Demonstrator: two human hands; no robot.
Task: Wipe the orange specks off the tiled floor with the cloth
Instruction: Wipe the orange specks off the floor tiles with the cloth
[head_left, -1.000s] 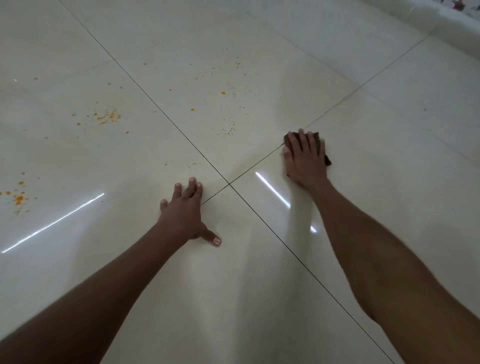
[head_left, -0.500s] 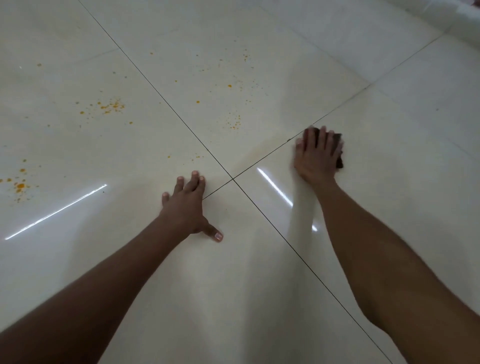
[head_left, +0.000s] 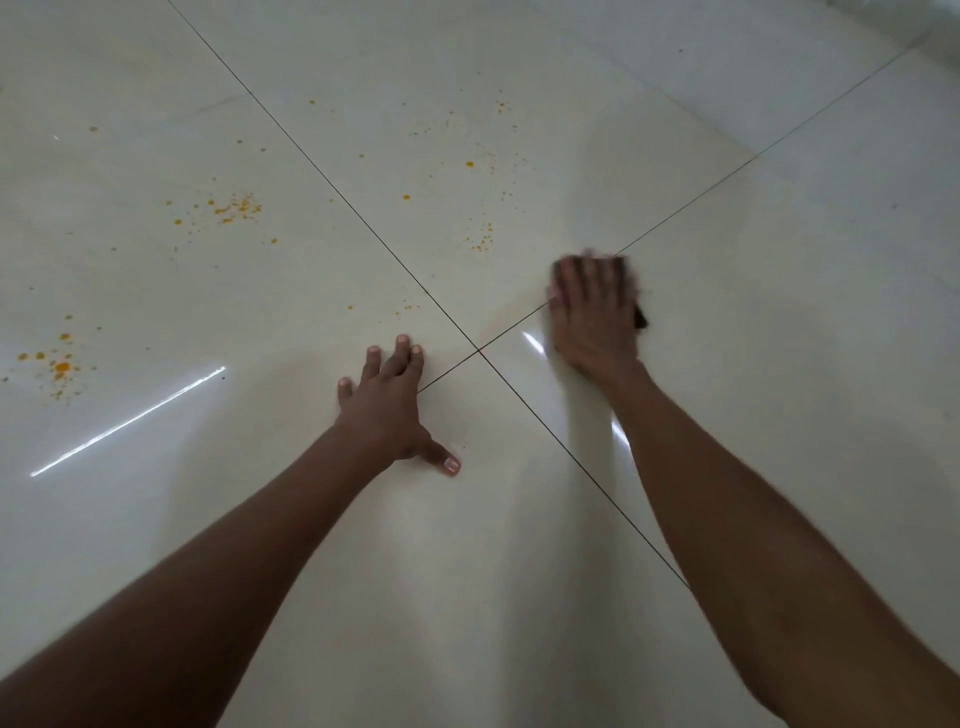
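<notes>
Right hand (head_left: 592, 317) slid cloth (head_left: 641, 316) leftward toward orange specks (head_left: 480, 239)

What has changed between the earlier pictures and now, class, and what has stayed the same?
The right hand, pressing the dark cloth flat, has slid left along the floor toward the tile joint crossing; it is blurred with motion. The left hand stays flat on the floor, and the orange specks remain unwiped.

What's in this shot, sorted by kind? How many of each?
Hands: 2, left hand and right hand
Cloths: 1, dark cloth under the right hand
Total: 3
</notes>
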